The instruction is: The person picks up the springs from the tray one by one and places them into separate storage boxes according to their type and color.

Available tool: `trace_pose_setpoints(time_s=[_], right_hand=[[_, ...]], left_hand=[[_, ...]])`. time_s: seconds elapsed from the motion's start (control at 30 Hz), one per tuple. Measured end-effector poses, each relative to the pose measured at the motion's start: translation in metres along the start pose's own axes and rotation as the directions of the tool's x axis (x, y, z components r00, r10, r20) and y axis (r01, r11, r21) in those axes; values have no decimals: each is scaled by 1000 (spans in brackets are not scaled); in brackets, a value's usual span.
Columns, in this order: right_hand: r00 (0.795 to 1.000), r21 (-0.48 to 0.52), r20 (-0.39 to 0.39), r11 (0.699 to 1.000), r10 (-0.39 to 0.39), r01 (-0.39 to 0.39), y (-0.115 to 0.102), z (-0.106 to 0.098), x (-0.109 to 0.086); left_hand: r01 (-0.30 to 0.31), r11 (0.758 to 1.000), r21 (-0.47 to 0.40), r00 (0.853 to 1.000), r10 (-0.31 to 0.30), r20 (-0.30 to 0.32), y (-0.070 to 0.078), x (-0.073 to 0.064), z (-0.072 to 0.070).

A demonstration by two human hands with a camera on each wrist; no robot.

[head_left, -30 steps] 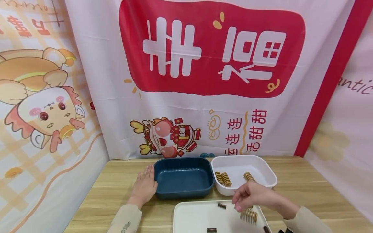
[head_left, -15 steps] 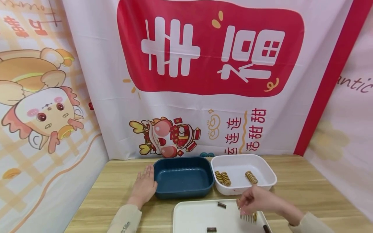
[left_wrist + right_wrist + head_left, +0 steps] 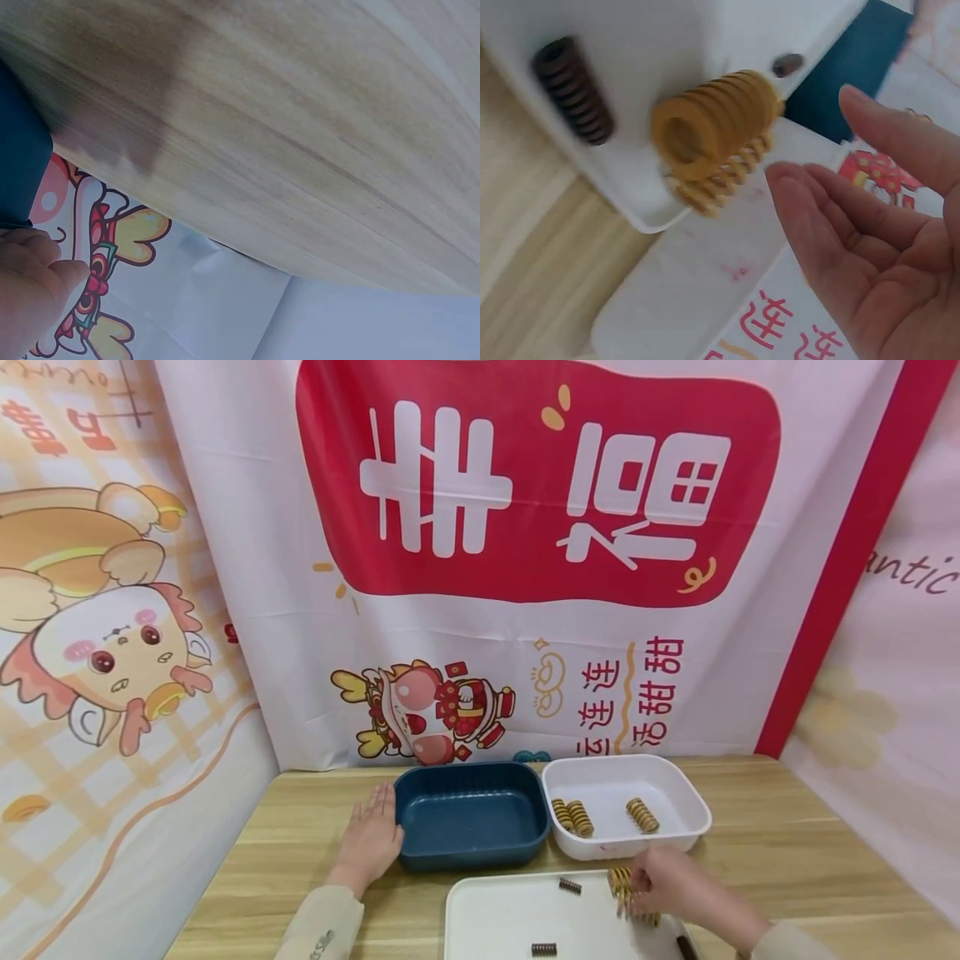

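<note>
My left hand [image 3: 369,839] rests with straight fingers against the left side of a dark blue box [image 3: 472,856]. My right hand [image 3: 675,883] is over the right side of a cream tray [image 3: 487,902], beside a thick yellow coil spring [image 3: 619,881] and a thinner gold spring [image 3: 651,920]. The right wrist view shows thumb and fingers of the right hand [image 3: 885,255] parted, with the yellow spring [image 3: 716,124] just beyond the fingertips and nothing held. Yellow springs also lie in the white box [image 3: 611,848]: two at its left, one spring [image 3: 642,816] at its right.
Small dark springs lie on the tray: one dark spring [image 3: 570,887] near the far rim, another dark spring [image 3: 544,950] nearer. A larger dark brown spring [image 3: 686,947] is at the tray's right edge. A printed cloth [image 3: 270,610] hangs behind the wooden table [image 3: 300,810].
My right hand has moved right, over the springs on the tray, uncovering the yellow spring and the one at the white box's right. The left hand has stayed at the blue box.
</note>
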State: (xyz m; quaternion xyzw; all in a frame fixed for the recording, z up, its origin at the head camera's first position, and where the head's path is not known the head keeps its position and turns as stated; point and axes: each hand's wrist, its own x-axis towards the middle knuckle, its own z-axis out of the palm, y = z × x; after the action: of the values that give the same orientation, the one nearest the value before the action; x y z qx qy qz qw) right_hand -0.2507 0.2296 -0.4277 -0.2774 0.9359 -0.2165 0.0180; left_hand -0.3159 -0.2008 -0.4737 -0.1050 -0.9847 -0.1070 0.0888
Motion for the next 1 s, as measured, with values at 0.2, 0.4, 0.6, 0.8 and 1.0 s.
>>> trace_pose_setpoints(time_s=[0.2, 0.4, 0.6, 0.8, 1.0], right_hand=[[999, -131, -30, 991, 34, -37, 7, 14, -2], [999, -145, -34, 989, 9, -14, 9, 21, -1], [1000, -166, -3, 986, 28, -28, 6, 26, 0], [999, -240, -19, 970, 42, -45, 4, 32, 0], [997, -266, -36, 961, 72, -79, 5, 36, 0]], left_hand=[[5, 1000, -6, 1000, -5, 9, 1, -1, 0], [4, 1000, -7, 1000, -4, -5, 1, 0, 0], [1, 1000, 0, 1000, -1, -6, -1, -1, 0], [-1, 1000, -10, 1000, 1, 2, 0, -2, -1], [-4, 1000, -12, 1000, 4, -4, 0, 0, -1]])
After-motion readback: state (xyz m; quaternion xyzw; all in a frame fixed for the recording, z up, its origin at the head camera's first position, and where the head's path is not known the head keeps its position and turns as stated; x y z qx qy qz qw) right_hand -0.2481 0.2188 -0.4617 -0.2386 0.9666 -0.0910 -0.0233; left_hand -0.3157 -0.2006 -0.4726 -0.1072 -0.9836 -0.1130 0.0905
